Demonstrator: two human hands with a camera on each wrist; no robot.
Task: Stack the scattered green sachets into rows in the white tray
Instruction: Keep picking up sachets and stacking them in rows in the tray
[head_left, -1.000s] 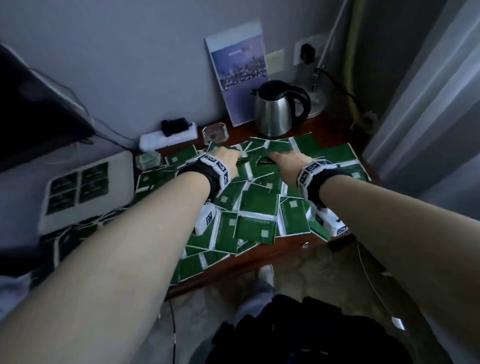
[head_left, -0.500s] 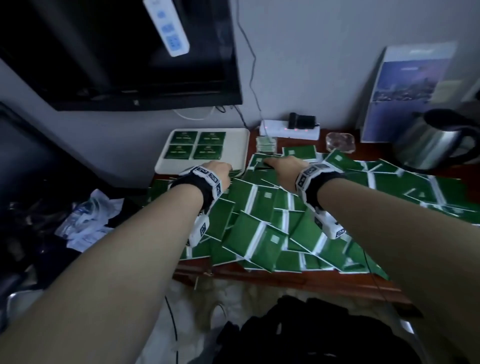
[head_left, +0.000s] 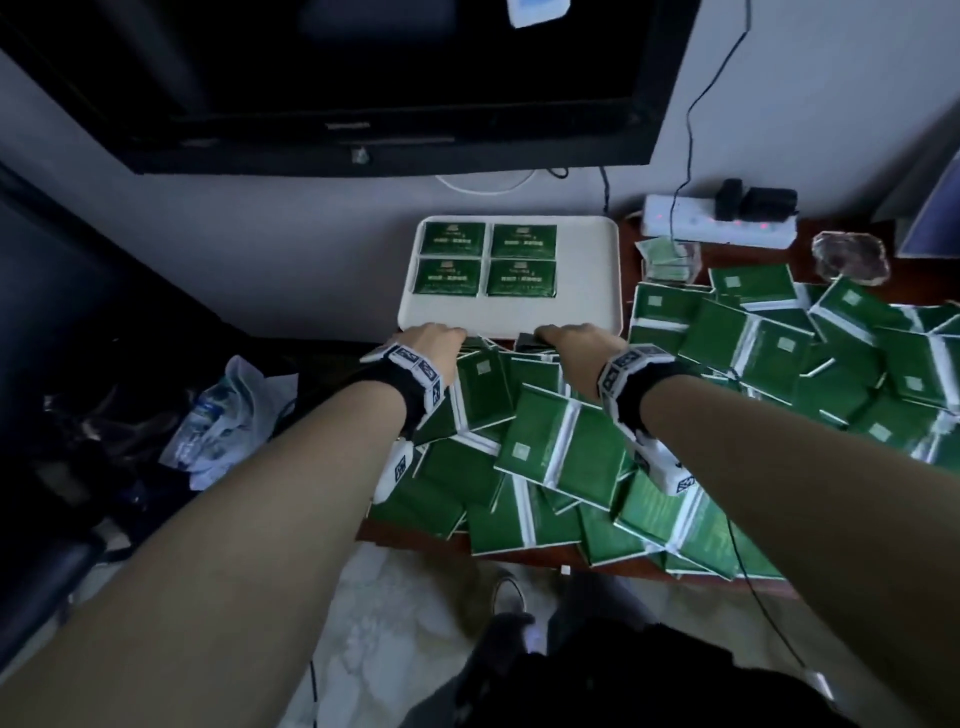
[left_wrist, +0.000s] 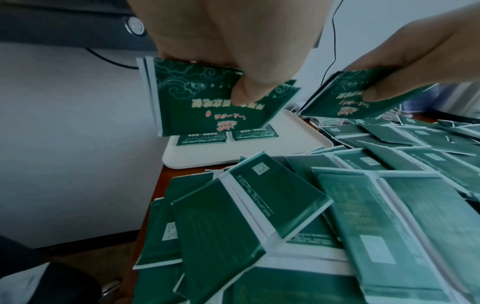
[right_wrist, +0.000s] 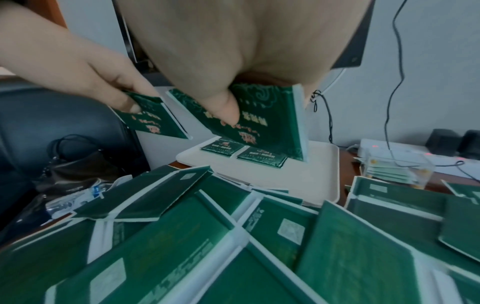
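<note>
Left wrist view: fingers (left_wrist: 244, 90) pinching a green sachet (left_wrist: 197, 98) near its edge, right hand (right_wrist: 221, 61) pinching another, probably light, slick, floppy foil, best gripped by the sealed edge.

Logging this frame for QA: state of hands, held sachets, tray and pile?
left hand: pinches a sachet, lifted off the pile
right hand: pinches a second sachet, lifted
white tray: four sachets flat in two rows, near part bare
pile: scattered, overlapping on the table

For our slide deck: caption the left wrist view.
Left hand and right hand each pinch a green sachet above the white tray.
</note>
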